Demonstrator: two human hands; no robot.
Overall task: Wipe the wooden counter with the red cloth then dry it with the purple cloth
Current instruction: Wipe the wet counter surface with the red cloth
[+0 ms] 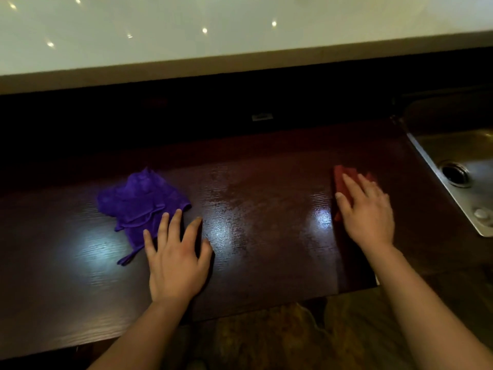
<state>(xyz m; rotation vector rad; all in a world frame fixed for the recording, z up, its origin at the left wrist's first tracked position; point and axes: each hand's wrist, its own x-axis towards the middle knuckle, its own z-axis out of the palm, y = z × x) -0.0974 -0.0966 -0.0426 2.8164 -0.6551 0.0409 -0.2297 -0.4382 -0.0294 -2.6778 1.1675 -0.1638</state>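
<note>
The dark wooden counter (pixel 266 209) stretches across the view, with a wet, streaky sheen in its middle. A crumpled purple cloth (pixel 138 201) lies at the left. My left hand (pixel 176 260) rests flat on the wood with fingers spread, its fingertips at the purple cloth's near right corner. The red cloth (pixel 342 180) lies at the right, mostly hidden under my right hand (pixel 366 209), which presses flat on top of it with fingers stretched out.
A steel sink (pixel 458 166) with a round drain is set into the counter at the far right. A raised pale ledge (pixel 240 44) runs along the back above a dark gap. The counter's near edge drops to a stone-patterned floor (pixel 280 337).
</note>
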